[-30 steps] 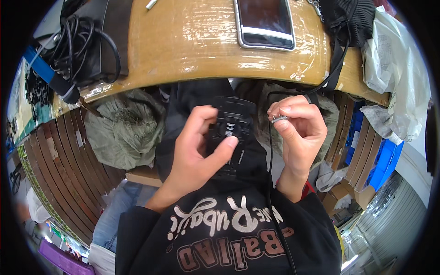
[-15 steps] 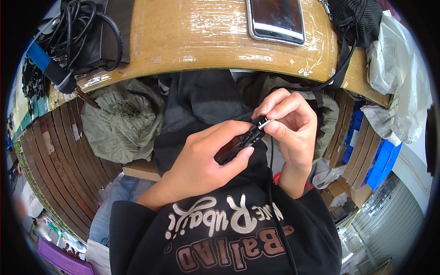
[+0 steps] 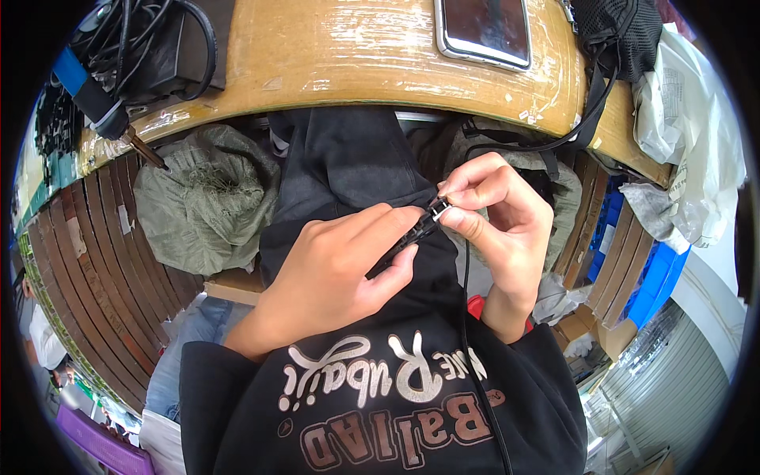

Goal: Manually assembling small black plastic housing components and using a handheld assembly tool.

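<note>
My left hand (image 3: 336, 257) is closed round a slim black plastic part (image 3: 410, 236), which it holds at a slant above my lap. Fingers hide much of the part. At its upper right end, two short light metal pieces (image 3: 439, 209) stick out. My right hand (image 3: 507, 222) pinches that end between thumb and fingertips. A thin black cord (image 3: 466, 293) hangs below the right fingertips and runs down across my black sweatshirt (image 3: 380, 396); its upper end is hidden.
Ahead is a tape-covered tabletop (image 3: 340, 63) with a silver-edged tablet-like device (image 3: 484, 30). A blue-handled tool with a metal tip (image 3: 93, 99) juts over the left edge, beside coiled black cables (image 3: 131, 39). Greenish sacks (image 3: 210, 198) and stacked brown boards (image 3: 95, 269) stand below.
Both hands have shifted slightly left with the black part, and the metal pieces at its end have turned a little. The whole view has also moved slightly.
</note>
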`<move>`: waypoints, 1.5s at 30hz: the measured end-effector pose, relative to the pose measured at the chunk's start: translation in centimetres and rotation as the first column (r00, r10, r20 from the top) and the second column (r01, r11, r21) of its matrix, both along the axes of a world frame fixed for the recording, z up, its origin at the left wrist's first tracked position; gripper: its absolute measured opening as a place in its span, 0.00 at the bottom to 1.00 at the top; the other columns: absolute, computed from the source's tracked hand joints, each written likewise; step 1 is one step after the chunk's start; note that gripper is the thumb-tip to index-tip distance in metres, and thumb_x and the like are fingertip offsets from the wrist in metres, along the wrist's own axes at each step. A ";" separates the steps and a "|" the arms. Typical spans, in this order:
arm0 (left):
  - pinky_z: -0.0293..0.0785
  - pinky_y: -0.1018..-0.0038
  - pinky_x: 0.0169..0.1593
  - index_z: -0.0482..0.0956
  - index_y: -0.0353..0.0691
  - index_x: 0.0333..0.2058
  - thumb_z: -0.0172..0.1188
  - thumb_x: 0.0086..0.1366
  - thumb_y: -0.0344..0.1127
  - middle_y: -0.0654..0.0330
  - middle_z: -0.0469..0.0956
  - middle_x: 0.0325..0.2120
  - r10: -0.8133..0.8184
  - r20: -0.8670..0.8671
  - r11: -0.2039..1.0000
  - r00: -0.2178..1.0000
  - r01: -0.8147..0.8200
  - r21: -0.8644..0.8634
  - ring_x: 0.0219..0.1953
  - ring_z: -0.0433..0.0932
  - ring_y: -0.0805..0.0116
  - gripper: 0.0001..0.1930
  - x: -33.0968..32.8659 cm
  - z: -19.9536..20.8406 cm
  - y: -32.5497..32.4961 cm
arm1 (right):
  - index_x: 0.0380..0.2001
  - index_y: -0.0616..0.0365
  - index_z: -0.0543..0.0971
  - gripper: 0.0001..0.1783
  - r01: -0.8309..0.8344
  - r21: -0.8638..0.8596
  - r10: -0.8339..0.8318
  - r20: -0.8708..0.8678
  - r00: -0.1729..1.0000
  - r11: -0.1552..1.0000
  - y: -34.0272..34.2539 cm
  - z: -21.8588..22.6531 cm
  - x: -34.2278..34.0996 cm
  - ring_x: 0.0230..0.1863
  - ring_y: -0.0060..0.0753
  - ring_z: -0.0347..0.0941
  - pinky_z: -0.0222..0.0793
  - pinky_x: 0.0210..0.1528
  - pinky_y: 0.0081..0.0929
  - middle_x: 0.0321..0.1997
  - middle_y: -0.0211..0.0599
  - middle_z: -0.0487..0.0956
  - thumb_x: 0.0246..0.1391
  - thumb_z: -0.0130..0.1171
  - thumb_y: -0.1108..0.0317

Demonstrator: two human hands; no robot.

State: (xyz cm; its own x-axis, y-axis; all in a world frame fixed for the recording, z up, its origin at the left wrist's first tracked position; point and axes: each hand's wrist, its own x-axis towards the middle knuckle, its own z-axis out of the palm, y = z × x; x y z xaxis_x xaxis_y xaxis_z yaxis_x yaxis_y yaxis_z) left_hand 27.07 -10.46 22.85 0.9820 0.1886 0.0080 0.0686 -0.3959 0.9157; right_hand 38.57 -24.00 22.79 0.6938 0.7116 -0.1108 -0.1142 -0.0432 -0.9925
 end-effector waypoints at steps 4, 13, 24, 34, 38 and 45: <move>0.66 0.76 0.21 0.72 0.33 0.35 0.60 0.46 0.23 0.57 0.71 0.20 0.018 0.021 0.999 1.000 -0.018 0.036 0.18 0.72 0.65 0.14 -0.2 -0.3 -0.3 | 0.19 0.65 0.71 0.08 0.025 -0.012 -0.025 0.039 0.999 1.000 0.0 -0.1 -0.4 0.32 0.25 0.69 0.65 0.35 0.20 0.29 0.38 0.73 0.36 0.61 0.83; 0.67 0.73 0.22 0.71 0.34 0.34 0.60 0.45 0.24 0.55 0.72 0.22 -0.021 0.035 0.993 0.999 0.016 0.118 0.20 0.73 0.60 0.14 0.0 -0.3 -0.4 | 0.19 0.65 0.72 0.08 0.067 -0.071 -0.046 0.264 0.964 0.995 -0.3 -0.4 -0.8 0.31 0.27 0.70 0.66 0.33 0.21 0.28 0.39 0.73 0.34 0.61 0.83; 0.64 0.79 0.21 0.71 0.34 0.34 0.60 0.45 0.23 0.59 0.72 0.22 0.002 0.031 0.993 1.000 0.001 -0.121 0.18 0.69 0.71 0.14 0.1 0.1 -0.7 | 0.23 0.63 0.74 0.08 0.080 0.107 -0.100 0.195 0.976 0.991 -1.0 -0.7 -1.0 0.34 0.29 0.71 0.66 0.45 0.31 0.30 0.40 0.75 0.36 0.62 0.82; 0.70 0.72 0.23 0.70 0.34 0.34 0.58 0.47 0.25 0.56 0.71 0.24 -0.015 0.006 0.995 1.000 0.016 -0.094 0.22 0.74 0.59 0.13 0.0 0.2 -0.6 | 0.23 0.63 0.75 0.09 0.134 0.130 -0.153 0.153 0.976 0.982 -0.8 -1.0 -1.5 0.34 0.30 0.72 0.65 0.48 0.34 0.30 0.41 0.76 0.35 0.62 0.82; 0.70 0.73 0.22 0.70 0.34 0.34 0.59 0.47 0.26 0.56 0.71 0.23 -0.014 0.016 1.000 1.000 0.014 -0.017 0.21 0.73 0.60 0.13 -0.1 0.0 -0.6 | 0.24 0.63 0.74 0.09 0.126 0.118 -0.149 0.222 0.964 0.985 -0.7 -1.2 -1.4 0.34 0.30 0.72 0.66 0.46 0.33 0.30 0.41 0.76 0.36 0.62 0.82; 0.66 0.74 0.20 0.72 0.33 0.33 0.61 0.42 0.24 0.56 0.71 0.20 -0.036 0.100 0.988 0.994 0.020 0.154 0.18 0.72 0.63 0.15 -0.5 -0.4 0.0 | 0.29 0.65 0.73 0.11 0.115 0.044 -0.112 -0.048 0.992 0.992 0.2 -0.1 -1.8 0.38 0.30 0.71 0.67 0.41 0.23 0.33 0.41 0.74 0.38 0.60 0.82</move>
State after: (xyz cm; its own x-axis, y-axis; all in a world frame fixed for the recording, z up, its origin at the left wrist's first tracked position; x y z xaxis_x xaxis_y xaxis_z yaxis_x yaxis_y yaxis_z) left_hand 26.58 -10.47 22.48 0.9794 0.1499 0.1352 -0.0355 -0.5317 0.8462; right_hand 36.80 -23.78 22.73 0.7653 0.6337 -0.1127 -0.1611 0.0190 -0.9868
